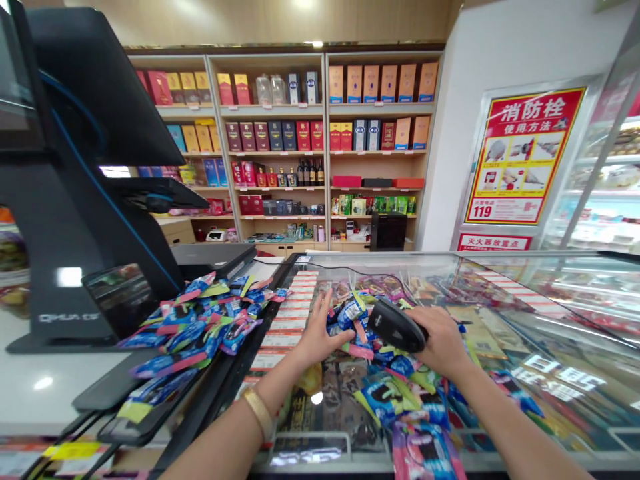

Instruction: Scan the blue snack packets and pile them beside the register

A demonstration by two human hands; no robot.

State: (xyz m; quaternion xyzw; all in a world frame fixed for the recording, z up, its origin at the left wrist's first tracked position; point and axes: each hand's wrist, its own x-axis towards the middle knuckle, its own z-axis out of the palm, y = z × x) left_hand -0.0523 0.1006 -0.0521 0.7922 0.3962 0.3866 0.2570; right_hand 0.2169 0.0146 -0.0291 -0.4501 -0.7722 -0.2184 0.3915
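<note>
My right hand is wrapped round a black handheld scanner, its head pointing left above small wrapped packets on the glass counter. At the left edge of those packets, my left hand has its fingers spread, thumb pointing right beside a blue packet; nothing is gripped in it. A second heap of blue, pink and green packets lies to the left, by the register stand.
A black register stands at the left. The glass display counter has price labels along its left side. Shelves of boxes and bottles line the back wall. A red poster hangs at right.
</note>
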